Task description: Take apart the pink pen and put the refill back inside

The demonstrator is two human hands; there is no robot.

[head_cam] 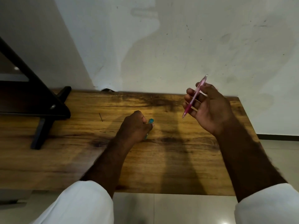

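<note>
Wooden table (161,159) spreads out under everything, grain dark and streaky. A teal pen (151,121) pokes out just past the left hand's fingers (149,126), its other end showing below them. Well out to the left of those fingers, a black stand (48,101) sits on the tabletop, and between the two lies a thin dark sliver (101,117). Behind the right hand's fingers (189,92), a scuffed white wall (178,46). Pale floor tiles (178,209) run along the near edge.
</note>
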